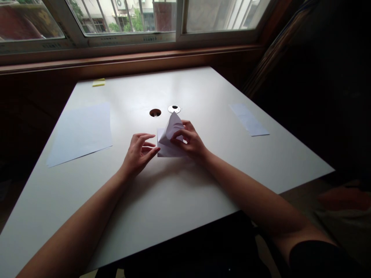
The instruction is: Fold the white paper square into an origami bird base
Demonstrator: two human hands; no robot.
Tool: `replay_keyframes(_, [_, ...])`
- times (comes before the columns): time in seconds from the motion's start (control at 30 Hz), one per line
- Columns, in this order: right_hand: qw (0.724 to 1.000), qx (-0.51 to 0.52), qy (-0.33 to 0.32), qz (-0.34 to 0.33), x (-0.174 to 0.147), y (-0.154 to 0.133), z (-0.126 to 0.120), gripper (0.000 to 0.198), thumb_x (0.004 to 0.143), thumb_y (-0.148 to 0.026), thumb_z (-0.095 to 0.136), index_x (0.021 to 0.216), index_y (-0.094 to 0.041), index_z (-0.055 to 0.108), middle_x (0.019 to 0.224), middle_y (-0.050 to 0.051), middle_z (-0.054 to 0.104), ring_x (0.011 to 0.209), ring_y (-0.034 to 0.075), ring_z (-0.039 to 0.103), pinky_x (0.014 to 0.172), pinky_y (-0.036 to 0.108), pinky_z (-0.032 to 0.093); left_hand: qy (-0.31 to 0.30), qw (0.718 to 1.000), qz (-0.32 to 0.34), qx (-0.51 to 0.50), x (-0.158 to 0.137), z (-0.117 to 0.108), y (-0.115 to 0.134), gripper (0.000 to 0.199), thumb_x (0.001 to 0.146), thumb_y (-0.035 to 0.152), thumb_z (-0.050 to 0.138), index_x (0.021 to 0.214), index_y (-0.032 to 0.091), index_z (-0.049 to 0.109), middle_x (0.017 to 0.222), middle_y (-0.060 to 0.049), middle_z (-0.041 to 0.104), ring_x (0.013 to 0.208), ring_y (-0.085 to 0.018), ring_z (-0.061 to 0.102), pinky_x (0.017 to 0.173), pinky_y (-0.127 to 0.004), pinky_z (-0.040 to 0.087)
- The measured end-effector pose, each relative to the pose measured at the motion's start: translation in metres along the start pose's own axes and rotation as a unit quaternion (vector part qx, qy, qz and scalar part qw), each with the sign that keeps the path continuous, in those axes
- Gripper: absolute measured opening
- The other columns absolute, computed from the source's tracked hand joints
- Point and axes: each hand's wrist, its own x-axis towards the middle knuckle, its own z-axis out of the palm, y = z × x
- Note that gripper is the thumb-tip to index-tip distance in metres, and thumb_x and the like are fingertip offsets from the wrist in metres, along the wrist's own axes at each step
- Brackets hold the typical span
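The paper [169,150] is gripped at its raised flap by the right hand [193,142], the thumb and curled fingers being closed on the flap from the right. The left hand [138,151] is held half open, its fingers loosely bent and parted from the thumb, with nothing grasped. Its thumb tip is seen over the paper's left edge, and its fingertips are seen just beside that edge; whether the thumb is pressed on it cannot be told.

The paper's right end is covered by the right hand, and the inside of the fold is hard to make out. The left forearm is cut off at the lower left, and the right arm is lost in a dark sleeve [315,255].

The paper is placed near the middle of the desk [174,200], between the hands. Its front edge is laid roughly left to right, while the flap's peak is pointed up and towards the window [124,17]. Its long axis cannot be settled, one end being covered.

Just beyond it, a hole [151,112] and a ring [171,110] are seen. Farther out, a sheet [82,133] is laid on the left, a strip [249,120] on the right, and a yellow pad [98,82] near the far left corner.
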Motion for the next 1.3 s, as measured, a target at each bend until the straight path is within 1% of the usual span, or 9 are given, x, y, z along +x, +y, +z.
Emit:
replay_keyframes(0.23, [0.998,-0.034,0.01,-0.044,-0.001,-0.014,0.003,0.008,0.086,-0.031,0.07,0.092,-0.026,0.067,0.13,0.009,0.047,0.128,0.03,0.049,0.107,0.053,0.045,-0.098,0.968,-0.082,-0.216,-0.001,0.008,0.007,0.079,0.084,0.04,0.072,0.146,0.031,0.023,0.115,-0.008,0.065,0.086,-0.019,0.071,0.076,-0.032,0.058])
replay_keyframes(0.33, [0.996,-0.049,-0.018,-0.068,0.0,-0.016,0.005,0.007,0.087,-0.029,0.068,0.093,-0.026,0.067,0.131,0.009,0.048,0.129,0.029,0.049,0.108,0.052,0.045,-0.081,0.967,-0.072,-0.229,-0.003,0.011,0.012,0.082,0.086,0.04,0.07,0.149,0.029,0.017,0.11,-0.008,0.069,0.087,-0.02,0.071,0.08,-0.033,0.057])
replay_keyframes(0.6, [0.994,-0.062,-0.036,-0.087,-0.001,-0.009,0.01,0.008,0.09,-0.029,0.066,0.096,-0.024,0.068,0.139,0.01,0.044,0.129,0.028,0.05,0.097,0.048,0.055,0.016,0.992,-0.017,-0.126,-0.008,0.011,0.012,0.067,0.089,0.039,0.066,0.145,0.026,0.03,0.106,-0.008,0.07,0.079,-0.017,0.07,0.068,-0.028,0.058])
replay_keyframes(0.73, [0.992,-0.068,-0.041,-0.093,-0.001,-0.01,0.01,0.01,0.09,-0.028,0.065,0.098,-0.025,0.069,0.145,0.008,0.038,0.134,0.029,0.046,0.1,0.05,0.053,0.045,0.999,0.016,-0.015,-0.011,0.007,0.011,0.045,0.091,0.039,0.063,0.132,0.025,0.052,0.114,-0.008,0.068,0.082,-0.018,0.071,0.068,-0.029,0.06])
replay_keyframes(0.83, [0.991,-0.074,-0.042,-0.103,-0.001,-0.01,0.01,0.012,0.089,-0.028,0.066,0.1,-0.026,0.069,0.15,0.008,0.035,0.137,0.031,0.043,0.105,0.054,0.05,0.068,0.994,0.051,0.075,-0.013,0.004,0.011,0.029,0.093,0.036,0.061,0.119,0.023,0.063,0.11,-0.006,0.07,0.086,-0.018,0.071,0.073,-0.028,0.06])
replay_keyframes(1.03, [0.987,-0.113,-0.029,-0.108,-0.003,-0.017,0.007,0.019,0.087,-0.03,0.068,0.105,-0.026,0.065,0.156,0.007,0.026,0.143,0.035,0.032,0.105,0.061,0.047,0.132,0.978,0.095,0.133,-0.013,0.003,0.01,0.025,0.09,0.026,0.062,0.115,0.021,0.064,0.105,-0.004,0.072,0.078,-0.014,0.071,0.066,-0.023,0.06])
replay_keyframes(1.1, [0.986,-0.121,-0.008,-0.115,-0.003,-0.022,0.004,0.016,0.088,-0.029,0.066,0.104,-0.026,0.064,0.156,0.006,0.026,0.143,0.034,0.033,0.105,0.059,0.047,0.158,0.967,0.113,0.163,-0.013,0.003,0.01,0.025,0.089,0.023,0.063,0.114,0.021,0.064,0.105,-0.003,0.072,0.078,-0.013,0.071,0.067,-0.023,0.06])
replay_keyframes(1.2, [0.979,-0.13,0.073,-0.138,-0.002,-0.028,-0.003,0.009,0.092,-0.026,0.059,0.1,-0.028,0.06,0.145,0.006,0.037,0.138,0.03,0.041,0.103,0.056,0.05,0.192,0.947,0.14,0.218,-0.011,0.003,0.011,0.025,0.087,0.019,0.063,0.111,0.02,0.064,0.105,-0.003,0.073,0.078,-0.013,0.07,0.071,-0.024,0.059])
replay_keyframes(1.3, [0.963,-0.142,0.143,-0.181,-0.002,-0.032,-0.01,0.019,0.091,-0.032,0.06,0.109,-0.029,0.055,0.131,0.008,0.047,0.127,0.03,0.05,0.098,0.056,0.053,0.208,0.925,0.17,0.269,-0.01,0.002,0.01,0.025,0.086,0.016,0.063,0.11,0.019,0.064,0.103,-0.004,0.074,0.075,-0.013,0.069,0.07,-0.025,0.058])
